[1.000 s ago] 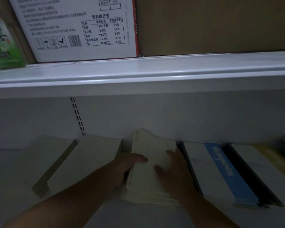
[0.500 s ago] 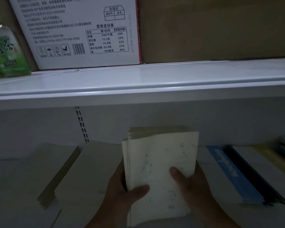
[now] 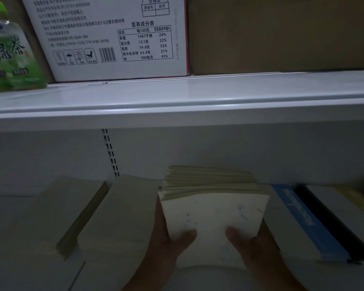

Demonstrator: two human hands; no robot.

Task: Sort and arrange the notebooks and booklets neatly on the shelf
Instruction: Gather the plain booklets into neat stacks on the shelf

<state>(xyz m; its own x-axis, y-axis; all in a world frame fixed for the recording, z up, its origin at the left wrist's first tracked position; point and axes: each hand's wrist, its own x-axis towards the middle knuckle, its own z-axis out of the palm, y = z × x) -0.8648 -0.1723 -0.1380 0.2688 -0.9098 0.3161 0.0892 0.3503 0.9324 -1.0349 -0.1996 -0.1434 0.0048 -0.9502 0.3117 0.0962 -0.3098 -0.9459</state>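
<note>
A thick stack of cream booklets (image 3: 213, 208) stands tilted upright on the lower shelf, its top edges facing me. My left hand (image 3: 168, 238) grips its left side with the thumb on the front cover. My right hand (image 3: 252, 240) grips its right side, thumb on the cover too. Two flat piles of cream booklets (image 3: 72, 211) (image 3: 122, 219) lie to the left. A white notebook with a blue band (image 3: 298, 223) lies to the right, with a black-edged notebook (image 3: 340, 217) beyond it.
The white upper shelf (image 3: 177, 97) hangs right above the stack. It carries a green tea bottle (image 3: 8, 53), a white printed carton (image 3: 118, 38) and a brown cardboard box (image 3: 282, 34). A slotted upright (image 3: 110, 152) runs down the back wall.
The stack lay flat under both hands, then both hands lifted it upright. Since half a second ago it has tipped back a little, showing its top edges.
</note>
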